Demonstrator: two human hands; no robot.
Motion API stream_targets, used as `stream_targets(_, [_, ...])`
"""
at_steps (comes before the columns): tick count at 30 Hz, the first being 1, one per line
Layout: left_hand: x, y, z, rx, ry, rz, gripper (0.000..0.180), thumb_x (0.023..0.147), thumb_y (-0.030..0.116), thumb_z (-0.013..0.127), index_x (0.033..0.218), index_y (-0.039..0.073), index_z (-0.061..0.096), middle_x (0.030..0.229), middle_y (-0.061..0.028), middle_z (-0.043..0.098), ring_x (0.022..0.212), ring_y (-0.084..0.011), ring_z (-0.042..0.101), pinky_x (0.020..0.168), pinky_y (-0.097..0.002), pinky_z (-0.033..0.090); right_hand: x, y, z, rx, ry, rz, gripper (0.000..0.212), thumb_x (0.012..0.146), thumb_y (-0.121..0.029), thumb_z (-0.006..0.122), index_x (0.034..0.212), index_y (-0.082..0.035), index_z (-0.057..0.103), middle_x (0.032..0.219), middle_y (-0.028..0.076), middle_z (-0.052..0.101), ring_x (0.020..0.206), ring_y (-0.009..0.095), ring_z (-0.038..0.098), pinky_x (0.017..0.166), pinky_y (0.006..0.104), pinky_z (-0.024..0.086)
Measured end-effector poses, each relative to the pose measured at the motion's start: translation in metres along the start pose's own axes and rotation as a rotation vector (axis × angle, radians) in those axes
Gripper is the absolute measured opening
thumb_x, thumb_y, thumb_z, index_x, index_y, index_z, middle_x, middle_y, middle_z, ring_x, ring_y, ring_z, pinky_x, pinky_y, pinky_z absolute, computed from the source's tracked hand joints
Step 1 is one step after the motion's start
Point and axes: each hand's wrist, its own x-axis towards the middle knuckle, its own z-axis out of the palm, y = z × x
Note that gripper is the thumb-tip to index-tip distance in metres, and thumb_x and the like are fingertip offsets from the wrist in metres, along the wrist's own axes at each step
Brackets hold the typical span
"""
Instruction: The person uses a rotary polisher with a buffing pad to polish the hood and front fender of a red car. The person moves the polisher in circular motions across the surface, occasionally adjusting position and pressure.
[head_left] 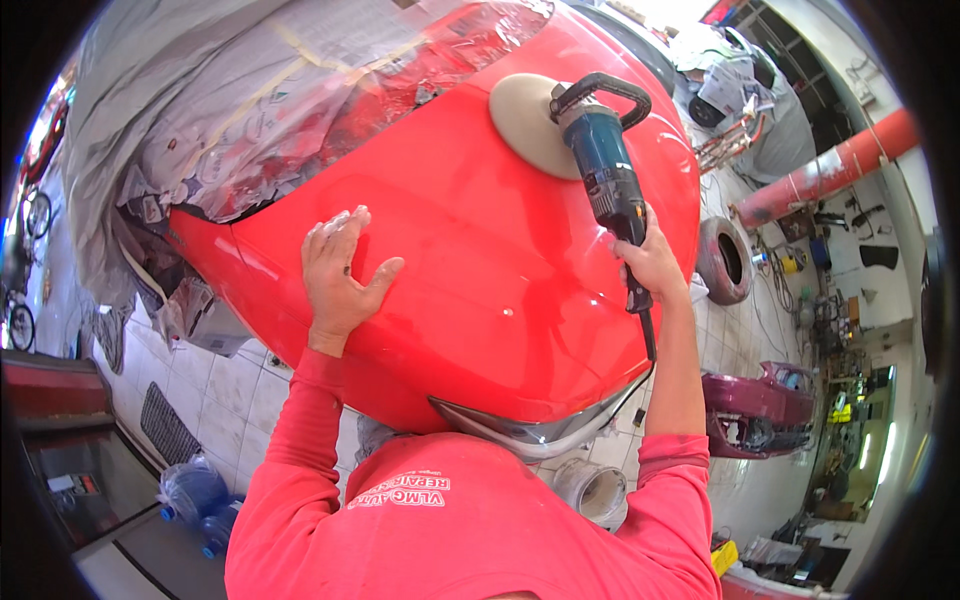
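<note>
A glossy red car hood (450, 230) spreads out before me. My right hand (655, 262) is wrapped around the rear grip of a dark blue and black polisher (605, 165). Its round cream pad (530, 125) rests against the far right part of the hood, and the black loop handle (610, 92) at its head is unheld. From the polisher's end a black cord (650, 340) hangs down past the hood's edge. My left hand (338, 270) has its fingers spread, over or on the left side of the hood; whether the palm touches is unclear. A headlight (540, 430) sits at the near edge.
Paper and plastic masking (270, 110) covers the windshield area, with a grey cover (100, 150) at left. Right of the car are a tire (724, 262), a red post (830, 168) and a purple bumper (760, 410). A bucket (592, 490) stands close to me; water jugs (200, 495) lie lower left.
</note>
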Motion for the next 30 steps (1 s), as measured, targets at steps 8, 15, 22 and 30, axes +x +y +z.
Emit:
stream_targets(8, [0.007,-0.005,0.008,0.037,-0.041,0.041,0.075,0.087,0.038,0.09,0.148,0.004,0.064,0.136,-0.0094,0.075,0.132,-0.0312,0.064,0.118,-0.0499,0.042,-0.071,0.093,-0.058,-0.038,0.189,0.024,0.098,0.089,-0.004,0.075,0.171,-0.009,0.021,0.09,0.009,0.066,0.052,0.018,0.062,0.048,0.0361,0.051])
stream_targets(15, [0.007,-0.003,0.01,0.063,-0.1,0.048,0.078,0.088,0.036,0.091,0.152,0.004,0.061,0.135,-0.0088,0.077,0.134,-0.0301,0.063,0.119,-0.0491,0.041,-0.133,0.157,-0.098,0.17,0.261,0.161,0.087,0.09,0.001,0.074,0.164,-0.01,0.03,0.091,0.007,0.065,0.051,0.015,0.059,0.047,0.0338,0.05])
stream_targets(22, [0.008,-0.005,0.009,0.07,-0.12,0.06,0.077,0.088,0.034,0.09,0.153,0.004,0.061,0.138,-0.0099,0.075,0.135,-0.0314,0.062,0.119,-0.049,0.042,-0.122,0.132,-0.079,0.197,0.262,0.152,0.088,0.091,0.001,0.074,0.165,-0.011,0.027,0.088,0.006,0.064,0.052,0.014,0.06,0.047,0.0333,0.05])
stream_targets(30, [0.008,-0.006,0.01,0.015,-0.076,0.043,0.076,0.087,0.034,0.09,0.151,0.003,0.062,0.141,-0.0107,0.073,0.136,-0.0333,0.061,0.12,-0.0503,0.041,-0.069,0.044,-0.016,-0.085,0.15,0.011,0.09,0.091,-0.01,0.078,0.166,-0.008,0.028,0.088,0.016,0.07,0.057,0.023,0.067,0.055,0.0412,0.054])
